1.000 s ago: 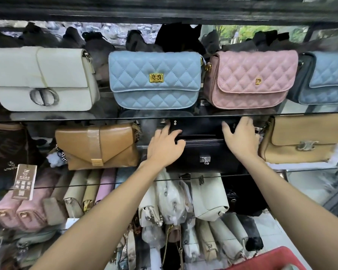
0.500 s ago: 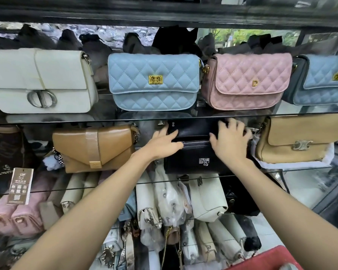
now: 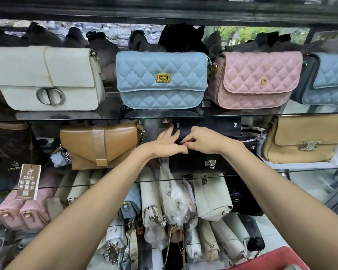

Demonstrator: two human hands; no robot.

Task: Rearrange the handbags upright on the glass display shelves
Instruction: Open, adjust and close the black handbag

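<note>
We note black handbag [image 3: 207, 162] upright right of tan handbag [image 3: 101, 147] | left hand [image 3: 164, 143] apparently pinching its flap | right hand [image 3: 205, 141] gripping flap.

Gold "D" — pink quilted handbag [image 3: 258, 78]

white bag [image 3: 45, 78] | quilted light-blue bag [image 3: 162, 80] | quilted pink bag [image 3: 258, 78] | black bag [image 3: 207, 162] | tan bag [image 3: 100, 147]

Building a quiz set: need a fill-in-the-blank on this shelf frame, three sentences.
1. Both hands, left hand and right hand, meet on the ____ handbag.
2. The quilted blue handbag stands directly left of the ____ one.
3. The white handbag's round clasp is ____-coloured.

Missing words: black; pink; silver
</note>
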